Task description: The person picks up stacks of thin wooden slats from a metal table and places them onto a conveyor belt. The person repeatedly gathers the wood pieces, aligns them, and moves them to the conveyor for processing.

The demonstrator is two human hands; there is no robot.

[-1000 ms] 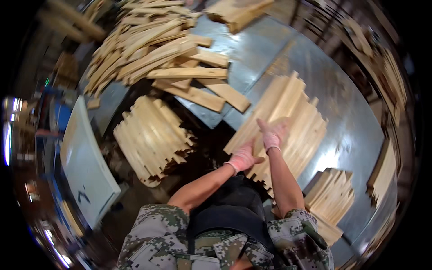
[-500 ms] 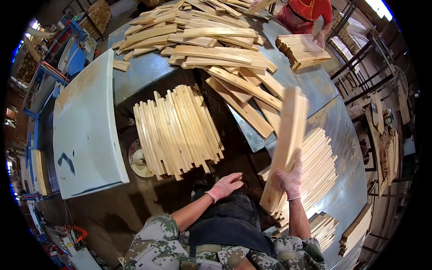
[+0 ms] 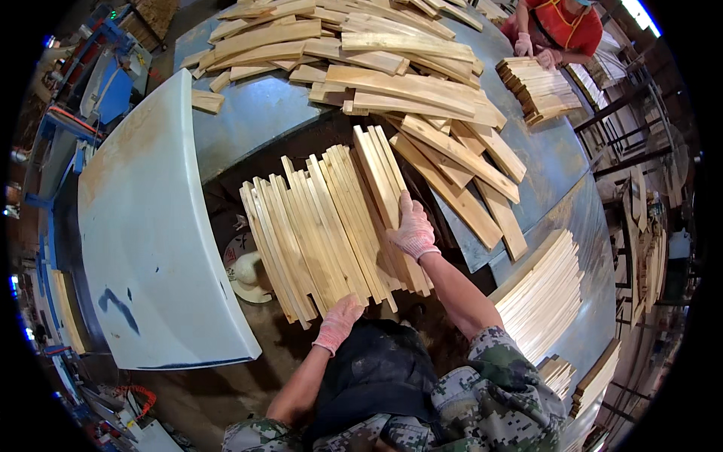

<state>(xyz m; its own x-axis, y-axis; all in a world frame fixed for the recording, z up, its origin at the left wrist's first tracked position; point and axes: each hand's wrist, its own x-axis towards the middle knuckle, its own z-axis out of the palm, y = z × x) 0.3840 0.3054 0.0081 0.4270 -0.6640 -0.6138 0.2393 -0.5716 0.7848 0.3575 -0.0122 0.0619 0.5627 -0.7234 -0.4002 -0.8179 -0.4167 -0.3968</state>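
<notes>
In front of me a stack of pale wooden slats (image 3: 335,226) stands side by side on edge, their near ends uneven. With my right hand (image 3: 413,230) I grip a small bundle of slats (image 3: 380,177) at the stack's right side, the thumb lying on top. This bundle leans against the right end of the row. My left hand (image 3: 341,322) rests at the row's near ends, its fingers laid against them and partly hidden. Both hands wear pinkish knitted gloves. A second stack of slats (image 3: 542,297) lies on the metal table to my right.
A loose heap of boards (image 3: 407,53) covers the far metal table (image 3: 248,132). A pale curved panel (image 3: 151,248) stands at left. Across the table, a person in red (image 3: 568,30) has gloved hands on another slat stack (image 3: 538,90). A white round object (image 3: 248,275) sits below the near stack.
My right hand has carried the slat bundle leftward from above the right stack to the middle row. My left hand has moved from near my lap to the row's near ends.
</notes>
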